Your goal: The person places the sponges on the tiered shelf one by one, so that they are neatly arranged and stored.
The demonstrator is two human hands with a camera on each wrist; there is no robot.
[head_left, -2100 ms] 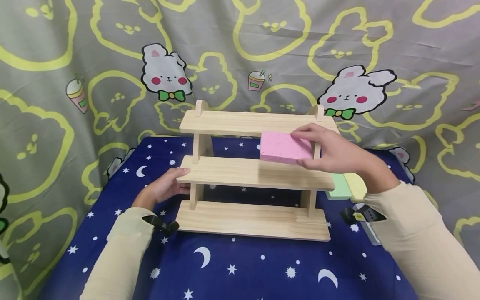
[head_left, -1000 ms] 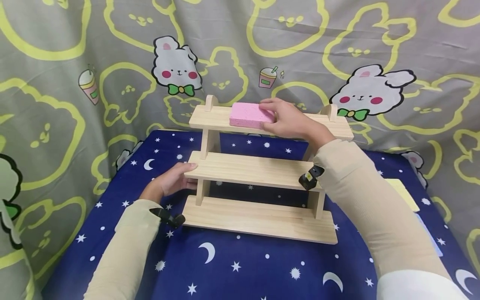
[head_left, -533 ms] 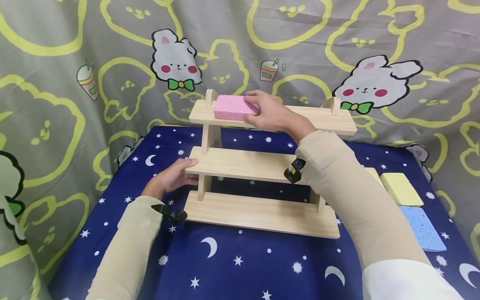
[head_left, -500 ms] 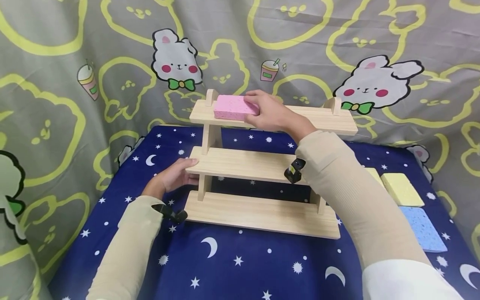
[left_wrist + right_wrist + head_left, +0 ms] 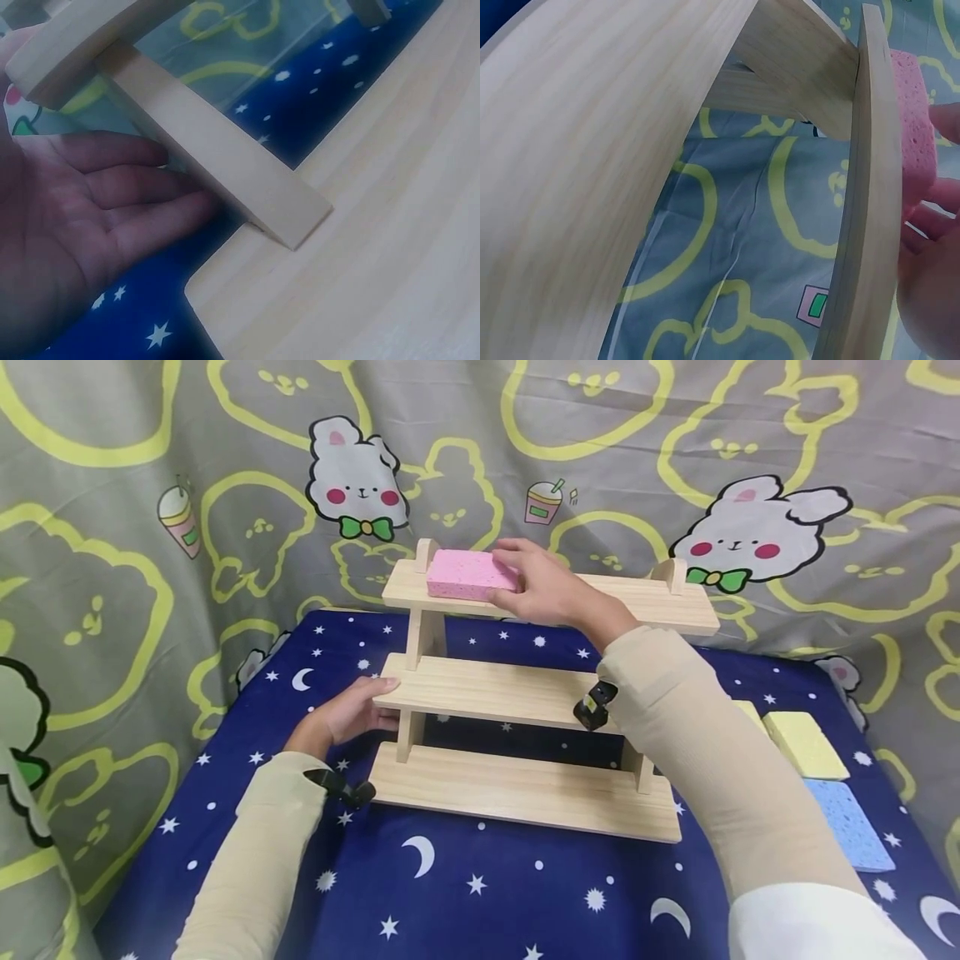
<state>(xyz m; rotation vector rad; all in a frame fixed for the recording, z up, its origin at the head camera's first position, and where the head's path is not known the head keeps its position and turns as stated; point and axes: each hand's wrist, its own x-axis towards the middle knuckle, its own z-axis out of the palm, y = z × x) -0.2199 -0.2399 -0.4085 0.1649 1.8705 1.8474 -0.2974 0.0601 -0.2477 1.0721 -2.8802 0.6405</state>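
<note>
A three-tier wooden display shelf (image 5: 510, 689) stands on a dark blue cloth. My left hand (image 5: 348, 717) grips the left end of its middle tier, thumb on top and fingers below. In the left wrist view those fingers (image 5: 142, 217) lie beside the upright support. A pink sponge (image 5: 465, 573) lies flat on the top tier, close to the left end piece. At the sponge's right end is my right hand (image 5: 551, 587), thumb at the front and fingers at the back edge. The right wrist view shows fingertips against the pink sponge (image 5: 915, 120), behind the tier's edge.
To the right, partly behind my right sleeve, lie a yellow sponge (image 5: 806, 745), a blue sponge (image 5: 851, 827) and a corner of another pale yellow piece (image 5: 748, 713). A grey patterned curtain (image 5: 600, 435) hangs close behind the shelf.
My right hand has carried the pink sponge from before the top tier up and leftward onto it, near the left end. Lately it has hardly moved. My left hand keeps its hold.
</note>
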